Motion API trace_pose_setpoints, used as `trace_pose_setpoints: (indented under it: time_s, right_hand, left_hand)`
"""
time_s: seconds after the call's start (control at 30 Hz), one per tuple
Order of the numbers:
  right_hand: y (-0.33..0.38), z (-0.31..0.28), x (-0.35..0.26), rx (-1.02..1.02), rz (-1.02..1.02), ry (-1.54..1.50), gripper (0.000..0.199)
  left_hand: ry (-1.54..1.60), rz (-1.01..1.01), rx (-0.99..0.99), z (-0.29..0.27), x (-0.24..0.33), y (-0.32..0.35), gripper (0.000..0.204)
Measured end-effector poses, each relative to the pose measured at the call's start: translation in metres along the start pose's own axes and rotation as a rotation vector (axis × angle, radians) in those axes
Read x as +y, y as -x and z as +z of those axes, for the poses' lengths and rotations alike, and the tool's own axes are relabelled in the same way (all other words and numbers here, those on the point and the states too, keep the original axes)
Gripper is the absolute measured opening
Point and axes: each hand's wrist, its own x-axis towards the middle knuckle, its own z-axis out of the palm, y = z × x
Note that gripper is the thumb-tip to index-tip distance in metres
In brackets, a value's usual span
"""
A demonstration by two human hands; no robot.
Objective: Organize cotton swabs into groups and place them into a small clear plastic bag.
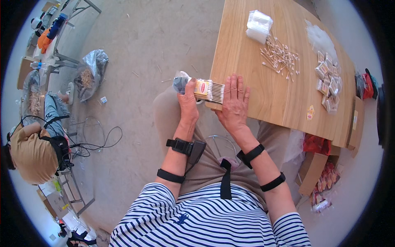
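Note:
My left hand [188, 99] grips a pack of cotton swabs [217, 91] just past the table's left edge. A yellow-and-white label [202, 87] covers part of the pack, and crumpled clear plastic [180, 83] bunches at its far-left end. From the pack's right side, a row of swabs sticks out toward my right hand [234, 102]. That hand lies flat near the table corner, fingers stretched out, its index-finger side against or very close to the swab tips. Loose cotton swabs [280, 57] are scattered farther back on the wooden table [263, 99].
A stack of clear plastic bags [259, 26] lies behind the loose swabs. Small packed boxes [328, 80] are heaped at the right, with a yellow label [310, 112] nearer. Cardboard boxes [311, 173] stand below the table. Another person [33, 154] sits at far left, near cables [98, 146].

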Motion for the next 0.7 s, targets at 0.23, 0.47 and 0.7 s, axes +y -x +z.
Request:
trace_pose_setpoints:
  time_s: [0.23, 0.47, 0.7]
  right_hand:
    - [-0.005, 0.002, 0.0, 0.036, -0.07, 0.0, 0.104]
    - [-0.009, -0.001, -0.003, 0.025, -0.096, 0.009, 0.101]
    - [-0.013, 0.004, -0.008, 0.011, -0.096, -0.039, 0.103]
  left_hand:
    - [-0.015, 0.032, -0.015, 0.0, 0.001, 0.001, 0.02]
    - [-0.011, 0.015, -0.042, 0.0, 0.002, 0.002, 0.02]
    - [0.0, 0.003, -0.051, 0.001, 0.002, 0.002, 0.02]
